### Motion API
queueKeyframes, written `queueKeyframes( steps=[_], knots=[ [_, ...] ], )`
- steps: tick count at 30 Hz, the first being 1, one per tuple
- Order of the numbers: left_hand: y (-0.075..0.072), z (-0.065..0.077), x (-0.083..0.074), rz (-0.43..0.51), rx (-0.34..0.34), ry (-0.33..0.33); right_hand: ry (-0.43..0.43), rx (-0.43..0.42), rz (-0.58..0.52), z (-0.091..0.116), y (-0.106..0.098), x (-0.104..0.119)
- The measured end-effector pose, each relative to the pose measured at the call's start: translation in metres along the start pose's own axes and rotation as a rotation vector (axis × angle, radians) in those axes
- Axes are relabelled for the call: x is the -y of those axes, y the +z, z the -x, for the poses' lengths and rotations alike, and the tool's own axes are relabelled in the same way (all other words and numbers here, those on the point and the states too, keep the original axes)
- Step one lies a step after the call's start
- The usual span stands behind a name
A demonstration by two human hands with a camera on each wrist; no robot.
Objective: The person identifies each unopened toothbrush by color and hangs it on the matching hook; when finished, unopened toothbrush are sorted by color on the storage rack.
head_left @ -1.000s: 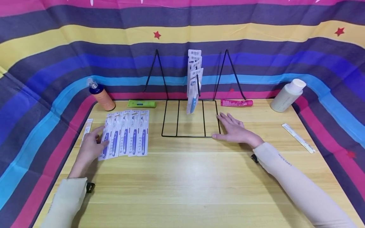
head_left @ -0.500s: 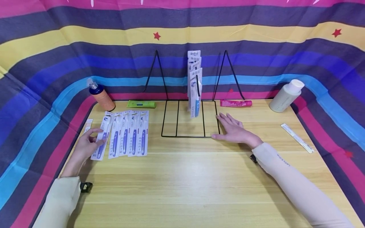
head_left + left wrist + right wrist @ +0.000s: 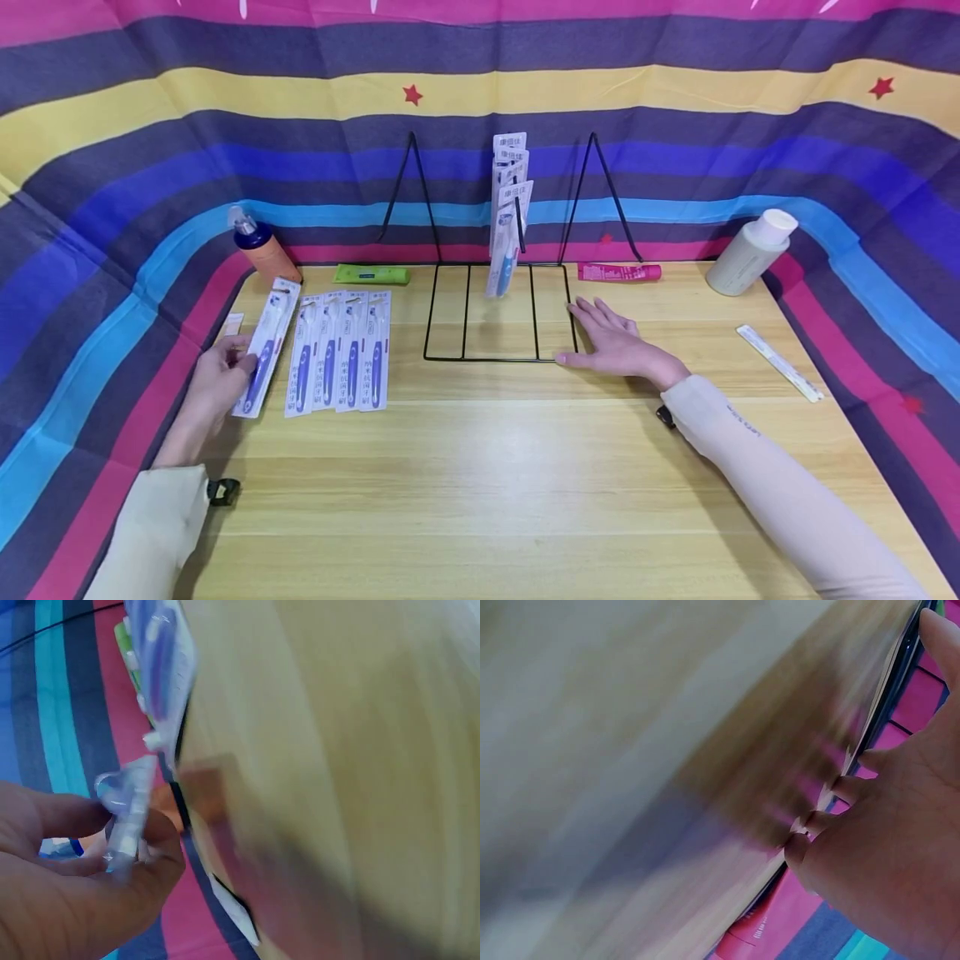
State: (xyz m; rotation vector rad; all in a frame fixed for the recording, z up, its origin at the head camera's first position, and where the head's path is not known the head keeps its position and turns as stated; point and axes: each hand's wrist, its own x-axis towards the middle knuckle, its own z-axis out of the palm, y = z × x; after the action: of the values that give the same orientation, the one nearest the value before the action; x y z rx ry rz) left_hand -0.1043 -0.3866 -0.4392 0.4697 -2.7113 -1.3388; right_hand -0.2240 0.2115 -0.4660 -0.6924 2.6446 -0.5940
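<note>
At the left of the table, my left hand [image 3: 213, 387] pinches a packaged toothbrush [image 3: 273, 329] with a purple handle, its top tilted up to the right. In the left wrist view that pack [image 3: 133, 810] shows nearly edge-on between thumb and fingers. Just to its right lie several similar toothbrush packs [image 3: 327, 350] side by side. My right hand [image 3: 611, 342] rests with spread, straight fingers at the right side of a black wire rack [image 3: 495, 360]. More toothbrush packs [image 3: 504, 242] hang from the rack's middle hook, the front one with a blue handle.
Behind the packs stand an orange bottle with a dark blue top [image 3: 276, 265] and a green tube [image 3: 371, 274]. Right of the rack are a pink tube [image 3: 618, 272], a white-capped bottle [image 3: 752, 252] and a slim packet [image 3: 780, 362]. Another slim packet [image 3: 234, 321] is mostly hidden by the left hand.
My left hand has taken the leftmost toothbrush pack, drawn it left from the row and raised its top. The front hanging pack swings. My right hand stays put.
</note>
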Motion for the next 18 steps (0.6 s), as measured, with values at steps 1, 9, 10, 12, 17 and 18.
queueKeyframes(
  steps=[1, 9, 10, 12, 17, 18],
  knots=[
    [0.001, 0.000, -0.002, 0.026, -0.018, 0.017, 0.001, 0.000, 0.001, 0.000, 0.000, 0.000],
    [0.014, 0.004, -0.028, 0.381, -0.172, 0.238, 0.004, 0.003, 0.000, 0.000, 0.000, -0.001],
    [0.016, 0.006, -0.033, 0.423, -0.180, 0.269, 0.004, 0.002, 0.000, 0.000, 0.000, -0.001],
    [0.020, 0.009, -0.042, 0.520, -0.186, 0.333, 0.003, 0.003, 0.001, 0.000, 0.000, -0.002],
    [0.027, 0.016, -0.065, 0.587, -0.169, 0.445, 0.001, 0.001, -0.001, -0.001, 0.000, -0.002],
    [0.028, 0.017, -0.069, 0.588, -0.165, 0.460, -0.001, 0.001, -0.001, -0.001, 0.000, -0.002]
  ],
)
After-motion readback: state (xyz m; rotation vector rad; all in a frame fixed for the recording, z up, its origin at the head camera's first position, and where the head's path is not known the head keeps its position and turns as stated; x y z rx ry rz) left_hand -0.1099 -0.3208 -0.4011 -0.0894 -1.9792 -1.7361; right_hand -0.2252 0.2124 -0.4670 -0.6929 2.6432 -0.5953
